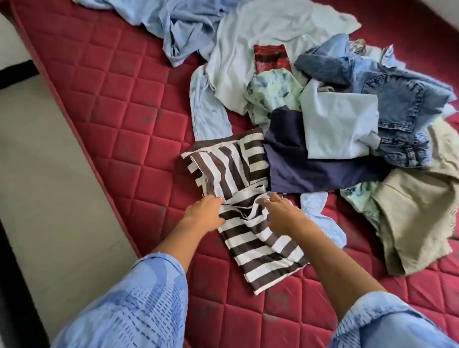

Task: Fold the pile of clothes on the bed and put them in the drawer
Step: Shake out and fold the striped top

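- Head view: a striped garment (249,222), dark brown and white, lies on the red quilted mattress of the bed (125,110) at the near edge of the pile of clothes (319,104)
- The left hand (203,212) has its fingers curled into a bunched fold at the garment's left edge, gripping the cloth
- The right hand (281,209) lies on the same garment just beside the left, fingers bent down into the fabric; it seems to pinch a fold, though the fingertips are partly hidden
- Both forearms come out of light blue patterned sleeves (136,310)
- Touching the striped piece on the far right is a navy garment (303,167), with a pale blue folded piece (340,121) overlapping it
- Blue jeans (402,108) sit further right, and a beige garment (418,210) spreads near the mattress's right side
- A green printed cloth (272,93), a red printed item (271,56) and a large pale shirt (262,37) lie behind
- No brand, label or writing can be read on any garment
- A grey floor (46,148) runs along the mattress's left edge
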`<action>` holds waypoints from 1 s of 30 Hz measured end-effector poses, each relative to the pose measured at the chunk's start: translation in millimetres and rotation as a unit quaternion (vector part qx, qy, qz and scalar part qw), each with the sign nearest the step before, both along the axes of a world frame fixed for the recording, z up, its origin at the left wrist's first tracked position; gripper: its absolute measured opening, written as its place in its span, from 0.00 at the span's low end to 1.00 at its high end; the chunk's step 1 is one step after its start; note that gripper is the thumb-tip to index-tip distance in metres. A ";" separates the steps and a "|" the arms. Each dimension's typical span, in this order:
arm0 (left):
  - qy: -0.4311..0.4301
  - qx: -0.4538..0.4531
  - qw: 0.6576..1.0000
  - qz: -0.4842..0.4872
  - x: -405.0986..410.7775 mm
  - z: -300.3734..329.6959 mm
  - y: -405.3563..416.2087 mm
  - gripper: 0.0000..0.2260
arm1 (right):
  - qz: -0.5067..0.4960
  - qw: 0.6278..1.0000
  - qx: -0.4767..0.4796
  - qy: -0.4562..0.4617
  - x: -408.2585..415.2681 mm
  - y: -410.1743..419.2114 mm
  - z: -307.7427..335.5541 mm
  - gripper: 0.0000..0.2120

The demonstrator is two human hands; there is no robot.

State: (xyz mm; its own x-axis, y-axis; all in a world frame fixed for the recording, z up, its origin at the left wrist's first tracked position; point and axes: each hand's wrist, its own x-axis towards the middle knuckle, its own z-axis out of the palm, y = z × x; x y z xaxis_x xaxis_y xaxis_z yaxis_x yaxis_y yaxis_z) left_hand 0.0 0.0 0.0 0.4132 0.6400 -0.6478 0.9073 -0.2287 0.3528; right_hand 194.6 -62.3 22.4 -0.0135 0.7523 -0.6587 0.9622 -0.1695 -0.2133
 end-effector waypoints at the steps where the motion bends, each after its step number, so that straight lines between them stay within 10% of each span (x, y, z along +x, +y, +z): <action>1: 0.008 -0.023 1.000 -0.013 4.8 -12.7 5.4 0.29 | 0.004 1.000 -0.019 0.001 -1.1 9.5 -12.2 0.35; 13: 0.065 0.000 0.998 0.010 45.8 -145.7 23.6 0.38 | -0.043 0.997 -0.068 -0.020 15.1 74.9 -148.4 0.38; 30: -0.019 -0.015 0.996 0.084 33.2 -131.6 25.0 0.31 | 0.151 0.986 -0.063 -0.013 32.5 99.0 -144.9 0.42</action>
State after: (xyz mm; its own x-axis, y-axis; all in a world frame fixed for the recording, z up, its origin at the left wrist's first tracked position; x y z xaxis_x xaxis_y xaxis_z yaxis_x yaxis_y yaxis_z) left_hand 33.2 25.0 -131.6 0.3260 0.6830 -0.6536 0.9179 -0.0634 0.3916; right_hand 227.1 36.7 -122.4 -0.2058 0.6286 -0.7500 0.9778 0.1017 -0.1830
